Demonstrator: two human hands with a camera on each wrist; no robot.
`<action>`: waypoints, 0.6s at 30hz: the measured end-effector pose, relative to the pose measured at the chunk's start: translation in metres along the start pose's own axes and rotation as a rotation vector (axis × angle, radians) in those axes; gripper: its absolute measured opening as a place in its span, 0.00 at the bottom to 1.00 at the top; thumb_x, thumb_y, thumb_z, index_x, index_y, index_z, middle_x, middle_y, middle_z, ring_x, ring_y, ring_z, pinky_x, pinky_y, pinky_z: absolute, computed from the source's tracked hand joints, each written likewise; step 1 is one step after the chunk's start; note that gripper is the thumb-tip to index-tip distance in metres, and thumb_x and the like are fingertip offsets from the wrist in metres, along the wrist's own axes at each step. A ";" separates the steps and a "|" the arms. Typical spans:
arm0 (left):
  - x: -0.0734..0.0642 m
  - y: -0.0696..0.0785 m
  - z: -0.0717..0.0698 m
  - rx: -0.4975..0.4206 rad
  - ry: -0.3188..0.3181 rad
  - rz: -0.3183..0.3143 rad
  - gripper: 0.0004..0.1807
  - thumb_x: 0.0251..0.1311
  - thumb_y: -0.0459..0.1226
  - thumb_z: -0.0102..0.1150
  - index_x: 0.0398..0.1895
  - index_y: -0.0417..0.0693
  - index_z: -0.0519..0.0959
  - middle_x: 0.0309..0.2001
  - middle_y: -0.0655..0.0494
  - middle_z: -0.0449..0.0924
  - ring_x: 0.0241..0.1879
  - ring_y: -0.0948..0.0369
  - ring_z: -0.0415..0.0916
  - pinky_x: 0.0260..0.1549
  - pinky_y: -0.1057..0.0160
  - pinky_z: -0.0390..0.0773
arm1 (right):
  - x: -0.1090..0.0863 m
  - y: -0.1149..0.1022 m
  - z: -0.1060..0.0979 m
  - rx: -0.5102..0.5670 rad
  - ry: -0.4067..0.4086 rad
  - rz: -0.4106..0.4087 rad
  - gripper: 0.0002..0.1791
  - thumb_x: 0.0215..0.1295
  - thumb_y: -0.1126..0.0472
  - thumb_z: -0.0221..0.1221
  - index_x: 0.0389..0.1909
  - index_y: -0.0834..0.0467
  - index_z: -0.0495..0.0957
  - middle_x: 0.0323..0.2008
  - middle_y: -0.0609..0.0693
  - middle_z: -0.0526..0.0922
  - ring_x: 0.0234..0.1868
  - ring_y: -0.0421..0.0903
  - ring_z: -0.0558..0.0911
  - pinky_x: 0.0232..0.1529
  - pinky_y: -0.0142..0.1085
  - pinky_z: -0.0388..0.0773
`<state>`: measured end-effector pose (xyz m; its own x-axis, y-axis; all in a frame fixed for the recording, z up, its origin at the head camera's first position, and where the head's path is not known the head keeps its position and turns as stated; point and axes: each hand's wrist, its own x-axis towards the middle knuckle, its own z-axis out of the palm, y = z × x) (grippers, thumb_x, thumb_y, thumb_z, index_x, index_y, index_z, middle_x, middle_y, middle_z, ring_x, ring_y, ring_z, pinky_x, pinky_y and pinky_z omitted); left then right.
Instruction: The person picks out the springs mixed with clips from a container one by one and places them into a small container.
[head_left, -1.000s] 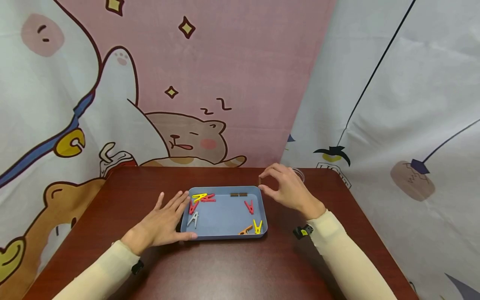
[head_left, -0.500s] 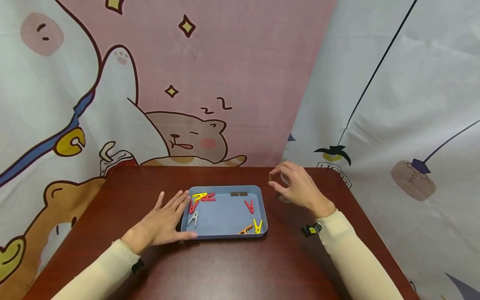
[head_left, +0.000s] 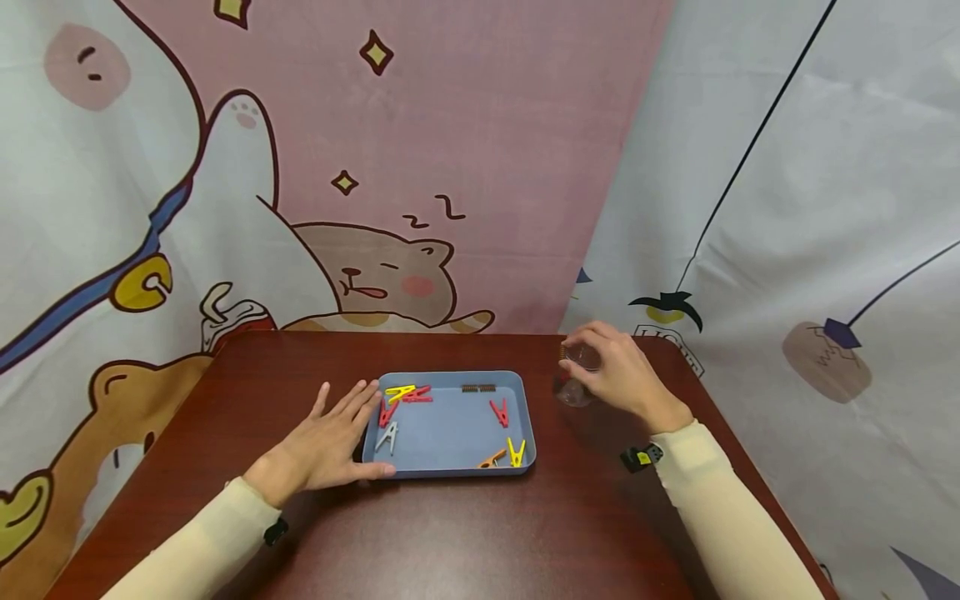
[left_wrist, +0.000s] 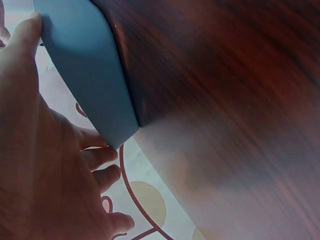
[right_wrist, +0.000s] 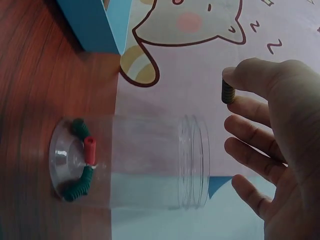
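Between thumb and index finger, my right hand (head_left: 618, 375) pinches a small dark coil spring (right_wrist: 228, 91). It is just beyond the mouth of an upright clear plastic jar (right_wrist: 145, 160). Inside the jar's bottom lie green coiled pieces (right_wrist: 80, 185) and a red tube-like piece (right_wrist: 89, 151). My left hand (head_left: 322, 450) rests with straight fingers at the left side of a blue-grey tray (head_left: 442, 446), thumb on the near rim. Two brown springs (head_left: 477, 388) lie end to end near the tray's far wall.
Several small clothespins lie in the tray: a yellow clothespin (head_left: 399, 391) and red ones at far left, a grey clothespin (head_left: 387, 437) at left, a red clothespin (head_left: 500, 412) at right, orange and yellow ones at near right. A patterned curtain (head_left: 480, 167) hangs behind the table (head_left: 465, 533).
My right hand has moved right, away from the tray's far right corner to over the jar, carrying the spring. My left hand and the tray have stayed in place.
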<state>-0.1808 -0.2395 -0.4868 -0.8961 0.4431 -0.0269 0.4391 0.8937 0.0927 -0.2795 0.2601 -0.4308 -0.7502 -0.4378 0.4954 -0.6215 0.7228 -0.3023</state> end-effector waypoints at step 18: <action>0.001 -0.001 0.003 0.005 0.005 -0.001 0.70 0.68 0.83 0.59 0.95 0.40 0.61 0.96 0.41 0.53 0.96 0.39 0.53 0.88 0.16 0.46 | -0.004 0.026 -0.003 -0.017 -0.002 0.036 0.17 0.74 0.59 0.79 0.58 0.59 0.93 0.71 0.59 0.89 0.73 0.66 0.87 0.68 0.67 0.87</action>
<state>-0.1819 -0.2396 -0.4902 -0.8968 0.4419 -0.0222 0.4386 0.8944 0.0874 -0.2923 0.2824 -0.4388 -0.7725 -0.4124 0.4829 -0.5901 0.7471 -0.3060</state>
